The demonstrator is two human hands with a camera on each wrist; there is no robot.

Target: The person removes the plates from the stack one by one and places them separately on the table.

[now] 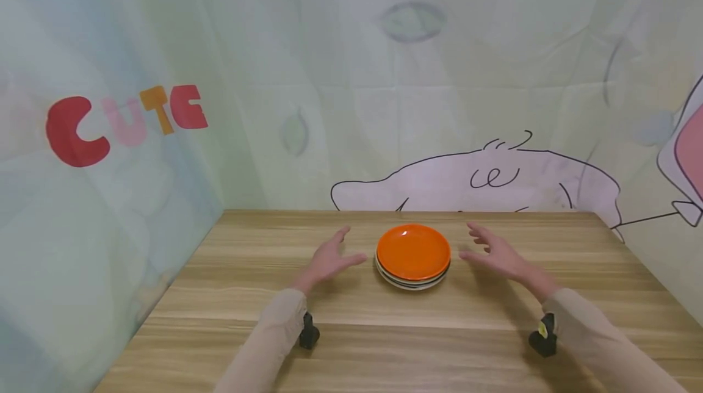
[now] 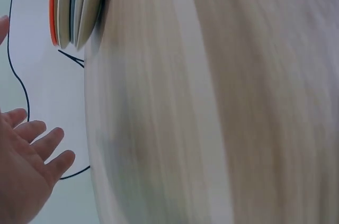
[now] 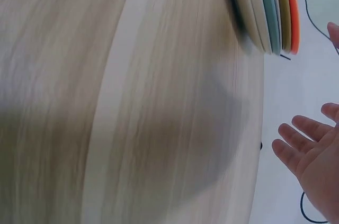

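Head view: stack of plates point(image 1: 414, 252) on the wood-grain surface point(image 1: 351, 359), nearer its far edge than to me, sitting between my two hands. Top plate bright orange; pale and dark rims show beneath it. My left grip point(image 1: 331, 260) is to the left of the stack, thumb spread wide from the fingers and pointing at the plates, a small gap between; nothing held. My right grip point(image 1: 498, 257) mirrors it on the other side, thumb towards the rim, fingers reaching forward, also wide and empty, not touching. Pale sleeves point(image 1: 601, 335) on both arms, a small black device point(image 1: 544, 337) at each wrist. Behind the surface, a printed curtain point(image 1: 307, 33): the letters CUTE point(image 1: 79, 130) at left, a line-drawn white figure point(image 1: 434, 182) beyond the far edge. Left wrist view: stack at upper left, seen sideways, orange outermost, then cream, blue-green and pale edges. Four fingers of my left grip fanned apart below it, clear of the plates; palm cut by the frame. Right wrist view: stack at upper right, orange outermost, then tan, teal and cream. My right grip's fingers lie below, extended and slightly parted, well apart from the rims.
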